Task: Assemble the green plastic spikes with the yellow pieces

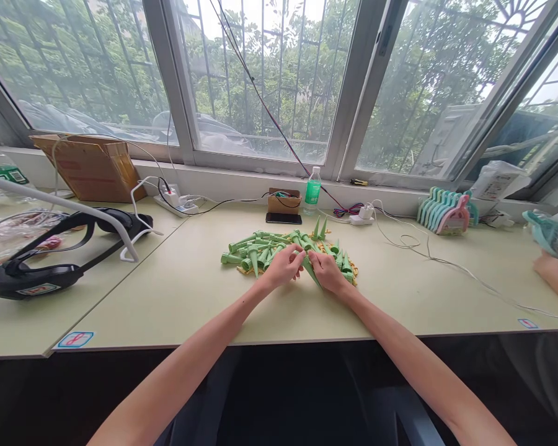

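A pale green plastic cone [310, 270] points down toward the table's near side, its wide end up between my hands. My right hand [326, 270] is closed on it, thumb along its side. Beside the cone's wide end, my left hand [284, 265] has its fingers curled together; what they pinch, if anything, is too small to make out. Around and behind both hands lies a heap of similar green cones [255, 253], most on their sides. Two cones [320, 229] stand upright at the back. Small yellow pieces [354, 267] show under and along the heap's edge.
Behind the heap are a black phone [283, 218], a small cardboard box [283, 202] and a bottle [313, 189]. A black headset [65, 248] lies left. Right are small hangers [444, 210], a white cable [469, 272] and another person's hand [552, 266] with a bagged item.
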The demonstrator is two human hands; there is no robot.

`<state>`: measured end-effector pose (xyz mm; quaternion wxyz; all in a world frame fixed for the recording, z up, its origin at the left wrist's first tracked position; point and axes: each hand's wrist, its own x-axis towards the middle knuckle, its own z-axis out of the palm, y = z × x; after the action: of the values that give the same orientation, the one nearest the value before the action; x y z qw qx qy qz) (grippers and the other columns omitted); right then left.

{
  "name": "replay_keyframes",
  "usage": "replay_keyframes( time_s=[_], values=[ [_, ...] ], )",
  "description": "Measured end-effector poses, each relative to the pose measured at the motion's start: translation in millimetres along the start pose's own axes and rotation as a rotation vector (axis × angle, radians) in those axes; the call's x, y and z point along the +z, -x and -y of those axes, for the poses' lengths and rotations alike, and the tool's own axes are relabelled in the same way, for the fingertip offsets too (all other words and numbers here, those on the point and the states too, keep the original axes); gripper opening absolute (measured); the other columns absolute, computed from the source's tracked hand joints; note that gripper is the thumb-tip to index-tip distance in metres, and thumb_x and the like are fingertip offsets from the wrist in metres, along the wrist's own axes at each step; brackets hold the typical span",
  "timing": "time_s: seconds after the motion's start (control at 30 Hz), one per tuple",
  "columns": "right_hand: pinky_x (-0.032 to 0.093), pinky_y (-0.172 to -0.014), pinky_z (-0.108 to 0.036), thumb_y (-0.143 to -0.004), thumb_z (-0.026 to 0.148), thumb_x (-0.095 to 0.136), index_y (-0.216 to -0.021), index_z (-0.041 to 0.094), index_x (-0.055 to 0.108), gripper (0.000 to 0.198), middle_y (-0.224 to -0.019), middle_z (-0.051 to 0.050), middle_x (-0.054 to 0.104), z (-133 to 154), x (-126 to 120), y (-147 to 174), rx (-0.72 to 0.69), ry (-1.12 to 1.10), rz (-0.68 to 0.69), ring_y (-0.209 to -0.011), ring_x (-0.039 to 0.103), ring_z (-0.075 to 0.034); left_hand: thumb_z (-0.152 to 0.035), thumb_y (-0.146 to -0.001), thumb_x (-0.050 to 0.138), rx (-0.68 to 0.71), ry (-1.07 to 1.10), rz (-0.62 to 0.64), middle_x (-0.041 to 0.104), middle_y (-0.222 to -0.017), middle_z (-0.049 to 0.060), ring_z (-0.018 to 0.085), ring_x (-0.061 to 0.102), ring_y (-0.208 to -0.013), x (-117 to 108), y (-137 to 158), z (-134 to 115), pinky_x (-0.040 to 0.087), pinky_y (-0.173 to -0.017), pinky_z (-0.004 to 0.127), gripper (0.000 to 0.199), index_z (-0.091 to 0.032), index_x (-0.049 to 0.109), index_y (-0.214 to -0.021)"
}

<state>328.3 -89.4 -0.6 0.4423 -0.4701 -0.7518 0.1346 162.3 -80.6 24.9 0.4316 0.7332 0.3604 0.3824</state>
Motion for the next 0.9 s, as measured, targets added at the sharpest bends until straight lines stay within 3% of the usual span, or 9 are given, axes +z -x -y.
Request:
replay_keyframes(
  time_s=[0.9],
  values=[
    [0.027, -0.052, -0.028, -0.099, 0.048, 0.029, -0.061, 0.021, 0.034, 0.047, -0.054, 0.003, 0.038, 1.7, -1.0, -0.4, 0.011, 0.008, 0.013, -0.052, 0.033, -0.013, -0.044, -0.090, 0.049, 0.000, 0.021, 0.011, 0.060, -0.059, 0.000, 0.011, 0.057, -0.046, 0.2, -0.6, 0.1, 0.047, -0.041, 0.020, 0.027, -0.017, 0.054, -0.087]
  ],
)
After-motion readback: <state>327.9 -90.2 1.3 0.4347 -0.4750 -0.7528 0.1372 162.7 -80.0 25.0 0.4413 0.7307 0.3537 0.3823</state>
